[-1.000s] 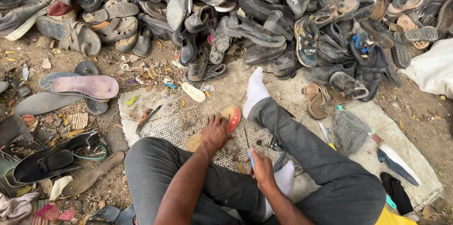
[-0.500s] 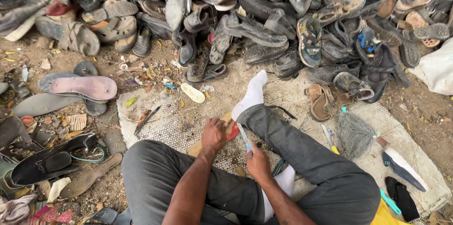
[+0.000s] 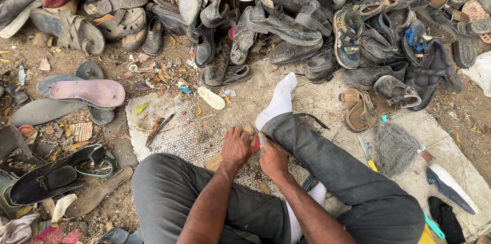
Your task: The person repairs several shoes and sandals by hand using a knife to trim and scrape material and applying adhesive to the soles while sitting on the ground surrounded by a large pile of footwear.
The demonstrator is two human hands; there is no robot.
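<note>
Dusty matt leather and rubber shoes (image 3: 286, 24) heap behind a smooth pink foam-like sole (image 3: 87, 92), a rough perforated white mat (image 3: 189, 139) on gritty dirt ground (image 3: 76, 67), a white cloth sock (image 3: 279, 102) and matt grey cloth trousers (image 3: 348, 172).

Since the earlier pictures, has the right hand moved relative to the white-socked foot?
Yes. The right hand has moved up beside the left hand onto the sandal sole, nearer the white-socked foot than it was.
</note>
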